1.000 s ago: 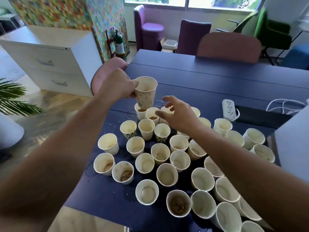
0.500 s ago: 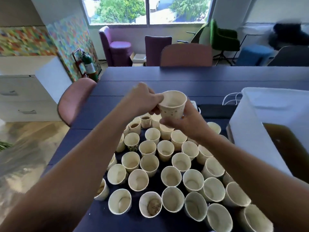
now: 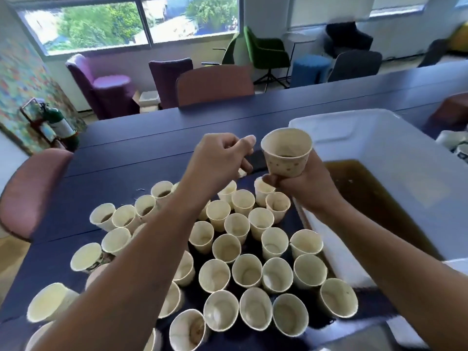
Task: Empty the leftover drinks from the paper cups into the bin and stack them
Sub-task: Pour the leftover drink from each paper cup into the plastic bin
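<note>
My right hand [image 3: 301, 182] grips a spotted paper cup [image 3: 287, 157] round its base, upright, with a little brown drink inside. It is held just left of the white bin [image 3: 374, 153], which holds brown liquid [image 3: 374, 206]. My left hand [image 3: 222, 155] hovers beside the cup with fingers curled, holding nothing. Several paper cups [image 3: 243, 269] stand crowded on the dark blue table [image 3: 126, 153] below both arms, some with dregs.
A pink chair [image 3: 27, 191] stands at the table's left edge and a brown chair [image 3: 215, 84] at its far side. More cups [image 3: 455, 145] sit right of the bin. A fire extinguisher [image 3: 59, 125] leans by the left wall.
The cup passed from my left hand to my right hand and moved right toward the bin. My left hand let go. My view turned right, showing the bin.
</note>
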Tool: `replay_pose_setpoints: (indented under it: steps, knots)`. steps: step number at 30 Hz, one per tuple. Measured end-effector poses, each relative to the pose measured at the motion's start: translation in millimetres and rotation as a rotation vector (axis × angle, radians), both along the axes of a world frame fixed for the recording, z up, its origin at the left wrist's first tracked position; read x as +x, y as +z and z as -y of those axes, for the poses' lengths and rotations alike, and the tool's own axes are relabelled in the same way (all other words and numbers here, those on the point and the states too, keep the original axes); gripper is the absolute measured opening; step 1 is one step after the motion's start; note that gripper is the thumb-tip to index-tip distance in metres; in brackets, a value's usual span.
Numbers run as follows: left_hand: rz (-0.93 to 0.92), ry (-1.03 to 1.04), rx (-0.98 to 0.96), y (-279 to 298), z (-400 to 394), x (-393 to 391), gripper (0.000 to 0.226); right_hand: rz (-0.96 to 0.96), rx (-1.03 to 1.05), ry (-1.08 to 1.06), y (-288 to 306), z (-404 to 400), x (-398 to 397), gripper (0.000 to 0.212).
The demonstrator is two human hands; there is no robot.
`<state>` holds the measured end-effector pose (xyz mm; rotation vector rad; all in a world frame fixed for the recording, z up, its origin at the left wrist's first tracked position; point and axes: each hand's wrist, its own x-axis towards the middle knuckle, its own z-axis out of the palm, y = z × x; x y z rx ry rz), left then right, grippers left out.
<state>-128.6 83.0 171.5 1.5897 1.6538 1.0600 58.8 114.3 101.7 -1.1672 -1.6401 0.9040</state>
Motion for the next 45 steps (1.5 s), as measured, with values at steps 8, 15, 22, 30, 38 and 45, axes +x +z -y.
replay_pose_setpoints:
  steps: [8, 15, 22, 30, 38, 45]
  knots:
    - [-0.049, -0.173, -0.024, -40, -4, 73, 0.007, 0.195, 0.010, -0.211, 1, -12, 106, 0.071]
    - [-0.221, -0.368, -0.029, -69, 2, 125, 0.038, 0.362, -0.062, -0.329, -21, -15, 174, 0.080]
    - [-0.404, -0.452, -0.089, -83, 2, 145, 0.077, 0.424, -0.092, -0.374, -34, -16, 194, 0.063]
    - [-0.519, -0.490, -0.147, -100, 9, 145, 0.096, 0.324, -0.112, -0.409, -48, -22, 198, 0.063]
    - [-0.451, -0.482, -0.174, -110, 10, 143, 0.097, 0.400, -0.117, -0.405, -49, -23, 202, 0.056]
    - [-0.470, -0.478, -0.164, -109, 9, 143, 0.097, 0.465, -0.091, -0.378, -50, -23, 204, 0.057]
